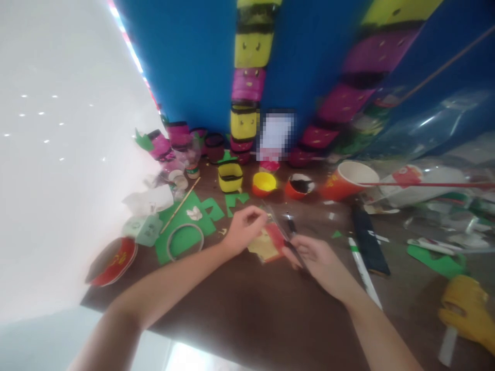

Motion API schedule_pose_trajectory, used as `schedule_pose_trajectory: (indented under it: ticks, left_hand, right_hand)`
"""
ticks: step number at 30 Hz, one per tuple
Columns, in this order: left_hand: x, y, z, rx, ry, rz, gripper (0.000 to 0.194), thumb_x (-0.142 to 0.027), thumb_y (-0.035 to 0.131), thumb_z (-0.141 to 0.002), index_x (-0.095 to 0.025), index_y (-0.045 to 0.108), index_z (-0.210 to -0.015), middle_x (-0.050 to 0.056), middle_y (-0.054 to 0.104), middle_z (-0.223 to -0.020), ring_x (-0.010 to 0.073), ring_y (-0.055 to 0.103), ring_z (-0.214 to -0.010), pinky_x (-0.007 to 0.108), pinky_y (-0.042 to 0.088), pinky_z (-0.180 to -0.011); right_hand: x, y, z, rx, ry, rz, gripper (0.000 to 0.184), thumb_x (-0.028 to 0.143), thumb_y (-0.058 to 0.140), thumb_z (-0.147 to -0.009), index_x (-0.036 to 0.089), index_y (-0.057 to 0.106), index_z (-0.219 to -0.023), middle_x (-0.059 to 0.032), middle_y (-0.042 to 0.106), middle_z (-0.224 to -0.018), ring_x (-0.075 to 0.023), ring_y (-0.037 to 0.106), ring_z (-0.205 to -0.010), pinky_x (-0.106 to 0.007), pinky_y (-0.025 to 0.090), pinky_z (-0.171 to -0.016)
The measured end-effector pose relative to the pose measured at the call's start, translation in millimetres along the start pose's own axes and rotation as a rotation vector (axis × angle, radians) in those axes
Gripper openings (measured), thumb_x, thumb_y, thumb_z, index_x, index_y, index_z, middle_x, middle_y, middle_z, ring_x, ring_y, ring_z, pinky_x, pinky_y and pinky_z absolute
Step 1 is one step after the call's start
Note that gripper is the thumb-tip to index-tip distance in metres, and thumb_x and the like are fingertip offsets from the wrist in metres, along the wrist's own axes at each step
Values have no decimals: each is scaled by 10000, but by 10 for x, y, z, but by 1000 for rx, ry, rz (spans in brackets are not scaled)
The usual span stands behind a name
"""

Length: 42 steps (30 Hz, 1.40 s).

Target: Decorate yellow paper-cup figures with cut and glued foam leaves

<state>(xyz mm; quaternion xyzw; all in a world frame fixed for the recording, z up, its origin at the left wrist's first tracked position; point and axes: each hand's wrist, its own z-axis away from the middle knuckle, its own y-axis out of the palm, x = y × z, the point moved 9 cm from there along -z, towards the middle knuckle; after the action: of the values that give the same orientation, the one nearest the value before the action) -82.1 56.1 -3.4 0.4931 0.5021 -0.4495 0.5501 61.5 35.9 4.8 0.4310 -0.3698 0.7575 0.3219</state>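
Observation:
In the middle of the view my right hand [315, 257] is closed round the dark handle of a knife [276, 222], whose thin grey blade points up and left. My left hand [245, 229] is by the blade's tip, thumb and fingers pinched together; anything between them is too blurred to make out. Beneath both hands is a red and pale yellow piece of paper [266, 245], partly covered by the fingers. A small black object [291, 222] stands just beyond the blade.
Behind the hands stand a yellow painted cup [230, 178], a yellow paint cup [264, 183] and a black paint cup [300, 185]. Green sheet [166, 252] with a tape ring [185, 242] lies left. To the right are a white marker [363, 270] and a yellow glue gun [462, 309].

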Motion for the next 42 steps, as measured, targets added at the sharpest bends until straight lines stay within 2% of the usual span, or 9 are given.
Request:
schedule_pose_trajectory:
  ticks: [16,28,33,42]
  left_hand:
    - [-22,-40,-8,-51,23,-36,227,-361,578,-752,-149,564,-671,-11,535,-632,88,486,-591,192,421,-534]
    - [-5,-35,-12,-40,32,-47,222,-351,554,-777,-148,562,-688,-6,531,-643,87,488,-592,180,424,-510]
    - [-17,-41,-14,-52,28,-35,245,-372,565,-769,-148,562,-670,-3,531,-647,86,483,-602,175,413,-507]
    - [10,10,6,18,-10,13,216,-348,588,-748,-142,554,-693,-18,516,-630,65,464,-545,176,397,-496]
  right_hand:
    - [9,13,-9,21,-16,-30,422,571,665,-625,181,504,-618,39,474,-507,-92,443,-483,-209,334,-463]
    - [-69,9,-23,28,-6,-26,406,548,681,-631,180,509,-646,31,489,-537,-95,454,-505,-208,342,-469]
    - [-17,2,-16,27,-21,-6,448,601,655,-622,187,486,-619,31,490,-532,-99,462,-496,-212,350,-467]
    - [-34,22,-14,35,-14,-21,425,572,663,-639,182,493,-639,35,474,-533,-94,442,-506,-208,335,-470]
